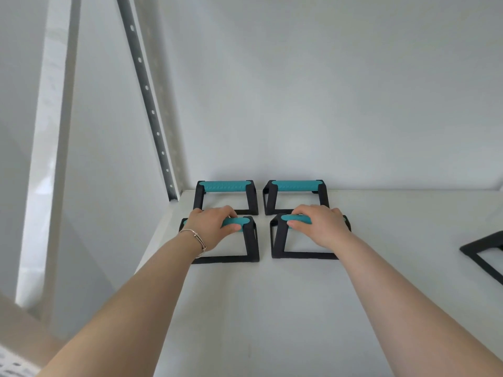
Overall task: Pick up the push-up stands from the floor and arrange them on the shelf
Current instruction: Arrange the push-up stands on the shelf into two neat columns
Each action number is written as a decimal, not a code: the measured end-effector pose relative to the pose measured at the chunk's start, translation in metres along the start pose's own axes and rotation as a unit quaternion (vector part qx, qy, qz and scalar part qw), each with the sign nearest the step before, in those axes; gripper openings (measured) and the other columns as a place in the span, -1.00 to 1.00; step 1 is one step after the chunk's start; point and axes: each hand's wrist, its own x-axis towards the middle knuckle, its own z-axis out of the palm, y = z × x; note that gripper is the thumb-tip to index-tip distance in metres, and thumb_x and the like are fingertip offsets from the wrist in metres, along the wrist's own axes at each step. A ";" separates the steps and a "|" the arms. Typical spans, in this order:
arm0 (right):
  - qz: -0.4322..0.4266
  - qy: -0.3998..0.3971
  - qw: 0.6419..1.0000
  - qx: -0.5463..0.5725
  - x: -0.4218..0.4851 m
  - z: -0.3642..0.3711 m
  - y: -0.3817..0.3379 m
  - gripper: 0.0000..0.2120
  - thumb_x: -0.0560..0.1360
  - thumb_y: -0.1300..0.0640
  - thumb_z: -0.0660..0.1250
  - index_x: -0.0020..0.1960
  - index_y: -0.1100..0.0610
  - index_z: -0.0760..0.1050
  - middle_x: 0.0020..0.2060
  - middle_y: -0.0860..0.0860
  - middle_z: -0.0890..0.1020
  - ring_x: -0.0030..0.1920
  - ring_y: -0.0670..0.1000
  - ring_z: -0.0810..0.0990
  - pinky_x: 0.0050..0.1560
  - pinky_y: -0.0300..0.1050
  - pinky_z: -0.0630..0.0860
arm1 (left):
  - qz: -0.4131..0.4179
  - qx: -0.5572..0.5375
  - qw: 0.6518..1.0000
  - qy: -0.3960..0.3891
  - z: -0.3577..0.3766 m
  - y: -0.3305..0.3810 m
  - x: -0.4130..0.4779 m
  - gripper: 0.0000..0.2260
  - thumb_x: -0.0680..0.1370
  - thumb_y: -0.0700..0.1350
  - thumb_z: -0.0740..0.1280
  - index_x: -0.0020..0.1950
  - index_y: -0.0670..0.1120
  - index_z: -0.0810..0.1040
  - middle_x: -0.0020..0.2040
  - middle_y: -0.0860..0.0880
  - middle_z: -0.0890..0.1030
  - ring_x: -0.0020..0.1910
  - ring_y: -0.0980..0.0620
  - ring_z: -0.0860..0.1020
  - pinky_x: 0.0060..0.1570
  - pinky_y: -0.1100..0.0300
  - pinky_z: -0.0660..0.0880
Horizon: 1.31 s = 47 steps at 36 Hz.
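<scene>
Several black push-up stands with teal grips stand on the white shelf [272, 308]. Two are at the back against the wall: the back left stand [225, 186] and the back right stand [296, 185]. In front of them stand the front left stand [251, 240] and the front right stand [280, 240], both resting flat on the shelf. My left hand [211, 228] is wrapped around the teal grip of the front left stand. My right hand [322, 225] is wrapped around the grip of the front right stand.
Part of another black stand [483, 254] lies at the shelf's right edge of view. A perforated metal upright [148, 99] rises at the shelf's back left corner. A white wall closes the back. The shelf's left edge drops off beside my left forearm.
</scene>
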 end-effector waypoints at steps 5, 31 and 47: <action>-0.006 0.011 1.000 -0.002 0.005 0.001 -0.002 -0.68 0.52 -0.30 0.16 0.13 -0.16 0.50 -0.07 -0.12 0.57 0.03 -0.02 0.49 0.12 0.01 0.27 | 0.014 -0.002 1.000 0.003 -0.001 -0.003 0.006 -0.71 0.58 0.24 0.14 0.18 0.11 0.43 -0.06 0.11 0.57 -0.08 0.05 0.51 0.15 0.05 0.37; -0.023 0.007 1.000 -0.008 0.022 0.006 -0.003 -0.65 0.53 -0.31 0.14 0.17 -0.19 0.49 -0.03 -0.10 0.58 0.10 0.00 0.45 0.17 0.00 0.27 | 0.031 0.002 0.999 0.013 -0.004 -0.008 0.019 -0.69 0.59 0.24 0.12 0.20 0.11 0.43 -0.03 0.10 0.59 -0.07 0.04 0.52 0.18 0.06 0.35; -0.025 0.015 0.999 -0.013 0.023 0.007 -0.002 -0.63 0.53 -0.31 0.13 0.22 -0.20 0.50 -0.07 -0.10 0.54 0.09 -0.01 0.44 0.11 -0.06 0.22 | 0.021 0.009 1.000 0.007 -0.003 -0.006 0.023 -0.68 0.59 0.25 0.11 0.20 0.11 0.42 -0.02 0.08 0.61 -0.07 0.02 0.54 0.20 0.04 0.36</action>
